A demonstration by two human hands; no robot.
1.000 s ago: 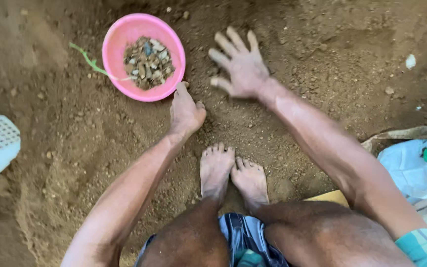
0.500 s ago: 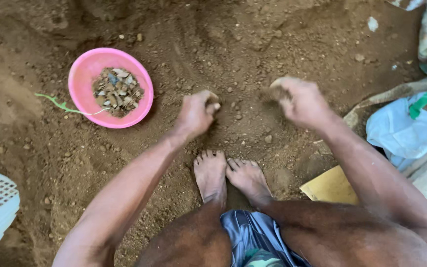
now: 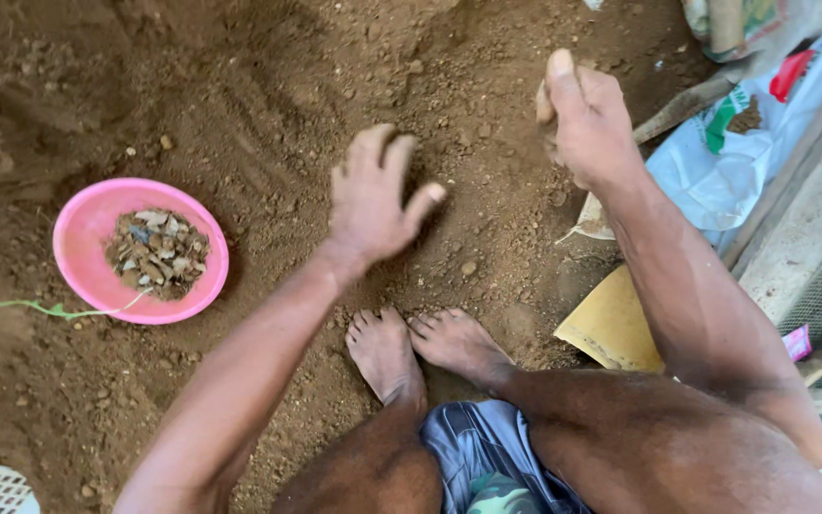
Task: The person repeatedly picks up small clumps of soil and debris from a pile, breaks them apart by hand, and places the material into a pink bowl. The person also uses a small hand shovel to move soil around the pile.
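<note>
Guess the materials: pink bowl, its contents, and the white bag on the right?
Pink bowl: likely plastic, going by the even bright colour and thin smooth rim. Contents: look like small stones and shards, grey-tan, angular, matte. White bag: probably woven plastic sacking, with a crinkled, slightly glossy surface, though the weave is too small to confirm.

Soft, even daylight falls on the soil (image 3: 240, 105), brighter at the right edge where the white bag (image 3: 715, 181) looks pale. Shadows are faint. Both hands show slight motion blur; the ground is sharp.
</note>
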